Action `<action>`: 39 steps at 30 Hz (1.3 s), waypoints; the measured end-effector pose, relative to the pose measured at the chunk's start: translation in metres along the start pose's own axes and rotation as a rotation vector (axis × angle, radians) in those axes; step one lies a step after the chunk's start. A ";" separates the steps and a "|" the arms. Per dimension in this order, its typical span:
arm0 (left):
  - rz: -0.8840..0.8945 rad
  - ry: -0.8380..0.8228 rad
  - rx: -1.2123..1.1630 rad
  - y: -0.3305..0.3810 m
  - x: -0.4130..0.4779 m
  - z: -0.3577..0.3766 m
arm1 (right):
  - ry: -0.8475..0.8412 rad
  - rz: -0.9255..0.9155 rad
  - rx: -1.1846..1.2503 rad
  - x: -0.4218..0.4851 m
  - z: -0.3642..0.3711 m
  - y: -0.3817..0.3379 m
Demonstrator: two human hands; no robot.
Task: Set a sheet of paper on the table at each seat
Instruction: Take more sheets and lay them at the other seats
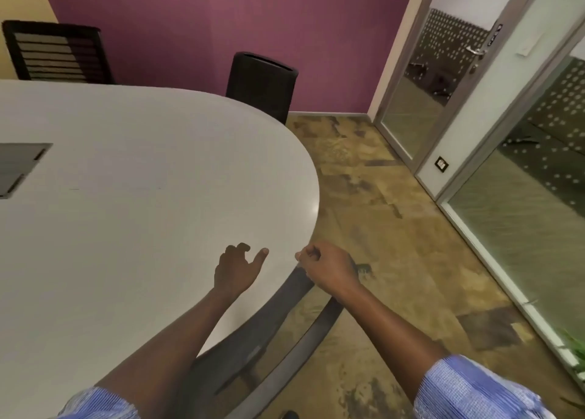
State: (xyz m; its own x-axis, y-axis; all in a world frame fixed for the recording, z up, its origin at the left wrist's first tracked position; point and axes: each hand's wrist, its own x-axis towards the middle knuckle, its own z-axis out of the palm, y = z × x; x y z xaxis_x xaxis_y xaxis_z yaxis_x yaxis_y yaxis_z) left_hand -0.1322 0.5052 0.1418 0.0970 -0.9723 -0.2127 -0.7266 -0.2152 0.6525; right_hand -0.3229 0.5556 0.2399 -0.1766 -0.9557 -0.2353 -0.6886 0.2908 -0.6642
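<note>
Here, a person's left hand (235, 271) hovering half-open over the white bench (126, 228), right hand (329, 268) curling loosely closed and empty beside its rounded edge, a dark chair (262, 84) standing opposite.

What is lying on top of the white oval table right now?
On the white oval table only a grey recessed panel shows; no paper. The left hand is above it, and the forearm hides a strip of surface.

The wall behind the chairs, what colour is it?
The wall is purple, with a yellow part at the far left, seen in the head view.
</note>
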 end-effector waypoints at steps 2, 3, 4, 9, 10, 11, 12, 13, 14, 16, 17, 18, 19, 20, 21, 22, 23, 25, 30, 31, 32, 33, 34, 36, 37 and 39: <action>-0.031 -0.011 0.001 0.017 0.019 0.018 | -0.012 -0.025 0.005 0.031 -0.019 0.008; -0.043 -0.014 0.008 0.026 0.028 0.024 | -0.021 -0.026 0.018 0.047 -0.027 0.012; -0.053 -0.013 0.013 0.034 0.036 0.028 | -0.030 -0.021 0.037 0.059 -0.034 0.015; -0.118 0.024 0.012 0.067 0.076 0.045 | -0.116 -0.021 0.106 0.130 -0.055 0.029; -0.138 0.033 0.015 0.071 0.085 0.048 | -0.140 -0.033 0.112 0.145 -0.058 0.032; -0.158 0.049 0.013 0.074 0.094 0.052 | -0.162 -0.044 0.124 0.160 -0.060 0.034; -0.181 0.066 0.010 0.078 0.102 0.057 | -0.182 -0.057 0.131 0.175 -0.063 0.036; -0.205 0.083 0.007 0.083 0.111 0.061 | -0.202 -0.069 0.132 0.191 -0.065 0.038; -0.227 0.100 0.004 0.088 0.119 0.066 | -0.222 -0.085 0.130 0.206 -0.069 0.040; -0.270 0.132 -0.002 0.101 0.136 0.076 | -0.263 -0.118 0.129 0.237 -0.077 0.046; -0.294 0.150 -0.004 0.107 0.144 0.082 | -0.286 -0.136 0.125 0.252 -0.083 0.049; -0.321 0.168 -0.009 0.114 0.152 0.087 | -0.310 -0.157 0.114 0.267 -0.089 0.051; -0.345 0.183 -0.016 0.121 0.158 0.093 | -0.335 -0.177 0.097 0.282 -0.096 0.053; -0.367 0.200 -0.022 0.129 0.163 0.099 | -0.359 -0.201 0.083 0.297 -0.102 0.056; -0.387 0.217 -0.022 0.136 0.167 0.105 | -0.384 -0.222 0.066 0.313 -0.108 0.058; -0.405 0.229 -0.011 0.142 0.170 0.110 | -0.408 -0.244 0.046 0.328 -0.112 0.061; -0.425 0.239 -0.002 0.148 0.173 0.115 | -0.428 -0.262 0.025 0.343 -0.116 0.062; -0.471 0.253 0.005 0.157 0.178 0.120 | -0.468 -0.289 0.008 0.370 -0.122 0.061; -0.591 0.314 0.002 0.162 0.200 0.116 | -0.576 -0.353 -0.025 0.418 -0.116 0.042; -0.613 0.325 -0.004 0.160 0.207 0.113 | -0.598 -0.366 -0.028 0.428 -0.112 0.036; -0.631 0.339 -0.005 0.157 0.215 0.111 | -0.619 -0.375 -0.023 0.438 -0.106 0.031; -0.648 0.349 -0.003 0.153 0.224 0.108 | -0.634 -0.379 -0.021 0.448 -0.099 0.026; -0.661 0.360 -0.001 0.148 0.235 0.106 | -0.645 -0.386 -0.032 0.458 -0.092 0.021; -0.682 0.385 -0.001 0.135 0.260 0.097 | -0.677 -0.413 -0.065 0.477 -0.078 0.011; -0.690 0.399 0.006 0.128 0.274 0.091 | -0.693 -0.439 -0.088 0.488 -0.070 0.005; -0.702 0.408 0.011 0.109 0.303 0.077 | -0.717 -0.492 -0.157 0.512 -0.052 -0.004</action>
State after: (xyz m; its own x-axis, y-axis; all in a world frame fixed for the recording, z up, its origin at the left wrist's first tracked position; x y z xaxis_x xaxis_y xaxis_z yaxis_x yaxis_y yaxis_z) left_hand -0.2344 0.1941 0.0922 0.7715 -0.5681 -0.2865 -0.4106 -0.7885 0.4578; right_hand -0.4467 0.0630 0.1590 0.6130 -0.6971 -0.3717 -0.6681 -0.2063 -0.7149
